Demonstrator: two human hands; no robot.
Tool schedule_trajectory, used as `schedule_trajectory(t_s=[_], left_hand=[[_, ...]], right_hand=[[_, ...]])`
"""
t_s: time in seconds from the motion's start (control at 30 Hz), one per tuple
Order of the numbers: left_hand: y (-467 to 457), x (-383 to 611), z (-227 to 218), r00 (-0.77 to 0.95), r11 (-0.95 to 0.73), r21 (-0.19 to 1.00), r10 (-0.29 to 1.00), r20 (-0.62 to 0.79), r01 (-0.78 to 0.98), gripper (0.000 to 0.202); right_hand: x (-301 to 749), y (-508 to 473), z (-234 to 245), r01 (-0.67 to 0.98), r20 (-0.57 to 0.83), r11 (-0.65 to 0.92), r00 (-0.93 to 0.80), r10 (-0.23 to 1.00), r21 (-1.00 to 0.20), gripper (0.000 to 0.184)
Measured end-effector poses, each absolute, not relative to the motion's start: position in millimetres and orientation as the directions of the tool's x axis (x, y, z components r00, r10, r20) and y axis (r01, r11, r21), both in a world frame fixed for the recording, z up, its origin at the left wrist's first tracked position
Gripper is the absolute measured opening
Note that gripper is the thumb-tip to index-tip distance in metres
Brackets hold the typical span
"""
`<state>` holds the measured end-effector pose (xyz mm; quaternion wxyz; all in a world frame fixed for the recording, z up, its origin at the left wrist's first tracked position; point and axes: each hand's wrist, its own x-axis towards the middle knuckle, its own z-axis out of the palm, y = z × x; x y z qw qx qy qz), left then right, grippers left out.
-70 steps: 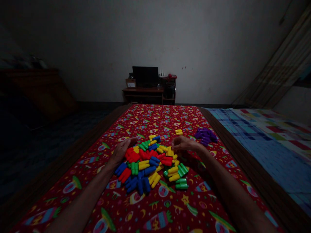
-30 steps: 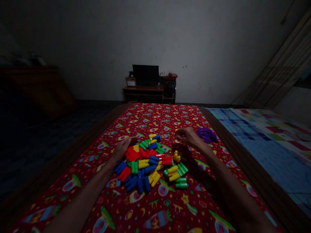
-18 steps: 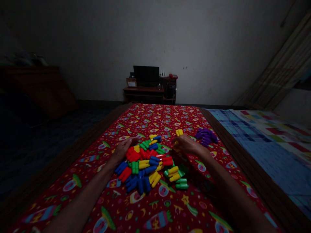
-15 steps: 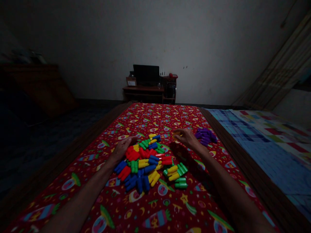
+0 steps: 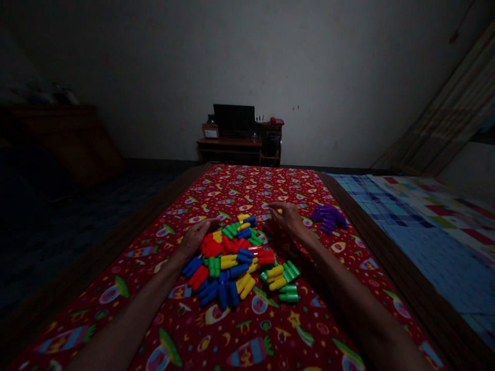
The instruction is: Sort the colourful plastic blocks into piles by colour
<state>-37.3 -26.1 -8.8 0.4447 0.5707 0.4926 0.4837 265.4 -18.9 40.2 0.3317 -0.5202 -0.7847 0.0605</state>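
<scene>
A loose heap of plastic toy blocks (image 5: 226, 268) in red, blue, green and yellow lies on a red patterned cloth (image 5: 216, 340). At the heap's far left edge rests my left hand (image 5: 196, 236), its fingers stretched out beside the red blocks and holding nothing that I can see. Between the thumb and fingers of my right hand (image 5: 289, 220) is a yellow toy block (image 5: 279, 211), mostly covered by the fingers. That hand is raised over the cloth, between the heap and a separate group of purple blocks (image 5: 328, 218).
Brown edging (image 5: 154, 206) borders the cloth. To the right spreads a blue checked cover (image 5: 371, 226). Beyond the far end stands a desk (image 5: 230, 143) with a dark monitor (image 5: 234, 119). A wooden cabinet (image 5: 58, 139) is at the left wall.
My right hand has moved slightly left, toward the heap, with the yellow toy block in it. My left hand has stayed almost in place.
</scene>
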Motion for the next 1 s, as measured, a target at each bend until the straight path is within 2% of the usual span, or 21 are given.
schedule_trajectory(t_s=[0.07, 0.13, 0.23, 0.3, 0.43, 0.6, 0.8, 0.9, 1.0], left_hand=[[-26, -38, -10, 0.056, -0.120, 0.985, 0.992, 0.114, 0.126, 0.069], [-25, -38, -11, 0.068, -0.131, 0.984, 0.990, 0.124, 0.122, 0.071], [-25, -39, -12, 0.080, -0.143, 0.982, 0.988, 0.134, 0.125, 0.073], [-25, -39, -12, 0.079, -0.138, 0.982, 0.989, 0.128, 0.130, 0.073], [-27, -37, -10, 0.065, -0.135, 0.982, 0.990, 0.127, 0.133, 0.073], [-26, -36, -9, 0.061, -0.128, 0.982, 0.991, 0.121, 0.141, 0.074], [-24, -39, -14, 0.079, -0.154, 0.976, 0.987, 0.143, 0.153, 0.072], [-23, -39, -16, 0.085, -0.149, 0.980, 0.987, 0.138, 0.134, 0.071], [-23, -39, -16, 0.085, -0.147, 0.981, 0.987, 0.137, 0.124, 0.071]], right_hand=[[240, -12, 50, 0.778, 0.360, 0.478, -0.344, 0.867, -0.408, 0.030], [212, -3, 57, 0.814, 0.231, 0.488, -0.433, 0.871, -0.315, 0.032], [178, 8, 61, 0.884, 0.037, 0.432, -0.433, 0.901, -0.180, 0.033], [166, 12, 59, 0.895, -0.021, 0.418, -0.426, 0.904, -0.157, 0.031], [172, 14, 56, 0.889, 0.020, 0.426, -0.429, 0.903, -0.170, 0.033], [222, 17, 54, 0.958, 0.211, 0.265, -0.238, 0.948, -0.110, 0.035], [269, 21, 50, 0.993, 0.147, 0.113, -0.107, 0.983, -0.033, 0.031], [268, 19, 52, 0.989, 0.149, 0.136, -0.127, 0.981, -0.053, 0.031], [251, 11, 58, 0.956, 0.229, 0.263, -0.229, 0.946, -0.131, 0.036]])
